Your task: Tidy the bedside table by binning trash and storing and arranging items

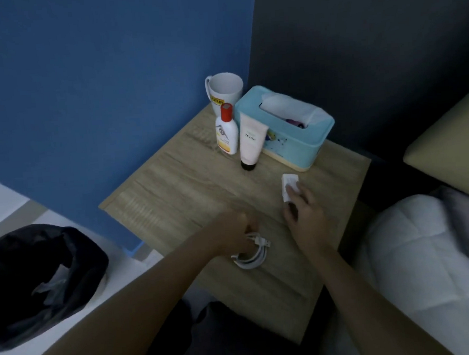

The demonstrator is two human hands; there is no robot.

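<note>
On the wooden bedside table, my left hand is closed around a coiled white cable near the front edge. My right hand rests on the table with its fingers gripping a small white folded tissue. At the back stand a white mug, a white bottle with a red cap, a white tube with a black cap leaning on a light blue tissue box.
A bin lined with a black bag, crumpled paper inside, stands on the floor to the left. A blue wall panel backs the table. A bed with white bedding lies to the right.
</note>
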